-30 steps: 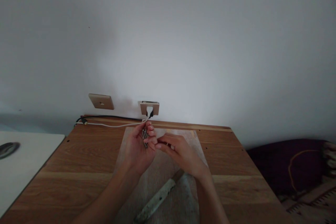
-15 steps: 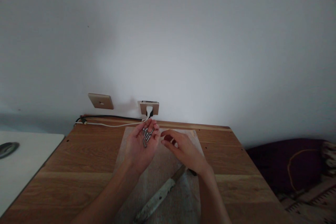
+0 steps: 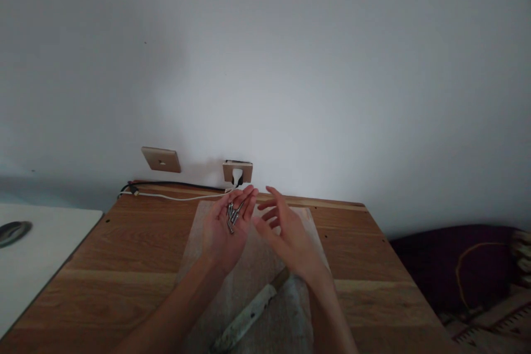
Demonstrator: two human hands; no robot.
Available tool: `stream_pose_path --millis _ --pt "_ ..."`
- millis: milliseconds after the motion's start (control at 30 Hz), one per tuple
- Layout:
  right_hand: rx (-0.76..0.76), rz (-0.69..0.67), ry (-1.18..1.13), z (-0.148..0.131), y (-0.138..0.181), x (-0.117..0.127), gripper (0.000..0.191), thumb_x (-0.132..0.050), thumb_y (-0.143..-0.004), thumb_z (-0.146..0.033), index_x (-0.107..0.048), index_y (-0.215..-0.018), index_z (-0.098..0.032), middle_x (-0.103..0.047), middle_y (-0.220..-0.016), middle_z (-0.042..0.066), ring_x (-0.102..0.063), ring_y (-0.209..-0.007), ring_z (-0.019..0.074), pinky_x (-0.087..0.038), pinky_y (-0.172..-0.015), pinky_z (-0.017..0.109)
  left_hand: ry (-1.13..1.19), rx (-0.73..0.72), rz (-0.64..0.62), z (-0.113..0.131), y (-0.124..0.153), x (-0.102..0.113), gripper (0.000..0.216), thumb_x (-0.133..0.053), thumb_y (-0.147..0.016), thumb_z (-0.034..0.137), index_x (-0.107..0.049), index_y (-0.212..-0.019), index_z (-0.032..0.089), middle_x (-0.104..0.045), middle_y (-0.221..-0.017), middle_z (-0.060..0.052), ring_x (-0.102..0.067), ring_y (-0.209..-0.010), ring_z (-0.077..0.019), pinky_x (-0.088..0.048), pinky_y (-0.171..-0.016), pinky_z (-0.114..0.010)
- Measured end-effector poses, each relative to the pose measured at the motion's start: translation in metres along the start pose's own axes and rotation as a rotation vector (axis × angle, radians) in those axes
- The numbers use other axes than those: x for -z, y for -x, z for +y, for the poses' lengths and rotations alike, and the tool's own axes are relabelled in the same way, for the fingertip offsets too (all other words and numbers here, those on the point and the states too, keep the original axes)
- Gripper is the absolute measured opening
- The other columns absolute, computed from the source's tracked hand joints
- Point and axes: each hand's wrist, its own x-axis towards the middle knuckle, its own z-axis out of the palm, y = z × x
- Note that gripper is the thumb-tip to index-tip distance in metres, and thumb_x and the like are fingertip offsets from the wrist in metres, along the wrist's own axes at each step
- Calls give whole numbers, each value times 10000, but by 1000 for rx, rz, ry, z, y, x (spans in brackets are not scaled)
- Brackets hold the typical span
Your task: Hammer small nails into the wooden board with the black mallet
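My left hand [image 3: 226, 229] is held palm up over a pale cloth [image 3: 249, 276] on the wooden table [image 3: 133, 254]. Several small metal screws [image 3: 232, 214] lie loose on its fingers and palm, which are cupped under them. My right hand [image 3: 286, 235] hovers just to the right of it, fingers spread apart and holding nothing. A long pale knife-like tool [image 3: 253, 310] with a brown handle lies on the cloth beneath my wrists.
A wall socket [image 3: 237, 171] with a white plug and a blank plate [image 3: 161, 159] sit on the grey wall. White and black cables [image 3: 166, 191] run along the table's back edge. A white surface [image 3: 37, 254] lies left, dark fabric [image 3: 456, 265] right.
My left hand has opened flat, showing the screws. My right hand has pulled away from the left palm, lifted and spread its fingers.
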Motion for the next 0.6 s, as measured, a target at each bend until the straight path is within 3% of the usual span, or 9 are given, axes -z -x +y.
stream_pose_path --millis 100,200,267,367,467,533,600 --pt "21 -46 66 5 -1 -3 700 -649 -925 -387 -355 -1542 -236 -624 -1348 149 -700 -878 202 -597 -737 372 -25 13 18 -1 0 1 275 -501 -962 145 -720 -802 99 -778 -1042 -179 -762 -1025 -228 -623 -942 -307" --pt "2 213 142 13 -3 7 554 -535 -959 -317 -424 -1491 -211 -652 -1240 147 -689 -818 201 -588 -705 372 -23 -2 24 -2 0 2 264 -514 -952 137 -714 -782 101 -779 -1033 -183 -758 -1044 -231 -613 -967 -311" --pt "4 303 131 13 -2 12 504 -527 -972 -351 -465 -1449 -200 -662 -1198 142 -693 -822 211 -590 -681 365 -30 -2 17 -4 0 2 252 -521 -943 134 -713 -782 103 -780 -1036 -185 -754 -1061 -235 -607 -981 -313" --pt "66 98 110 3 2 10 592 -600 -963 -423 -426 -1497 -237 -625 -1340 151 -705 -990 242 -614 -780 393 -61 7 12 -5 1 2 241 -519 -942 145 -706 -792 116 -784 -1020 -171 -754 -1060 -234 -600 -997 -327" --pt "86 -85 233 0 5 5 755 -621 -959 -392 -252 -1612 -310 -508 -1519 154 -674 -1157 288 -574 -959 498 -74 2 23 -5 1 3 209 -530 -927 134 -693 -797 122 -786 -1011 -164 -751 -1064 -232 -592 -1013 -338" --pt "53 23 345 8 5 10 741 -532 -992 -324 -174 -1640 -308 -513 -1497 171 -675 -1153 308 -540 -994 557 -60 -17 33 -5 -1 4 194 -533 -911 118 -683 -788 125 -783 -986 -160 -748 -1067 -235 -591 -1015 -345" --pt "25 212 405 19 3 20 667 -452 -1012 -295 -207 -1631 -267 -557 -1409 189 -684 -1102 309 -539 -971 568 -65 -25 32 -4 -3 5 182 -537 -898 114 -673 -778 126 -777 -962 -160 -746 -1054 -240 -596 -997 -352"
